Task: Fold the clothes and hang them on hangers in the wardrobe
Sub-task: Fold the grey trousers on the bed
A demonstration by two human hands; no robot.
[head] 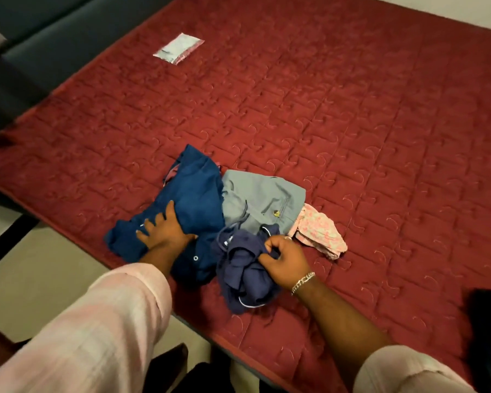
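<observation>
Four garments lie bunched near the mattress (352, 109) edge. Left hand (165, 231) rests flat, fingers spread, on the blue shirt (193, 188); right hand (287, 258) pinches the navy shorts (244, 273). Risk: lifting could drag the tangled grey shorts (264, 197) and pink floral garment (321, 234) along.

no text, label, brand or number can be read anywhere in the view; a tiny white mark on the navy garment (243, 268) near its drawstring may be a tag or print, but it is too small and blurred to make out, and the pale packet (178, 48) lying far off on the red quilted mattress (352, 109) shows only a faint pattern and a pinkish edge, with no letters that can be told
</observation>
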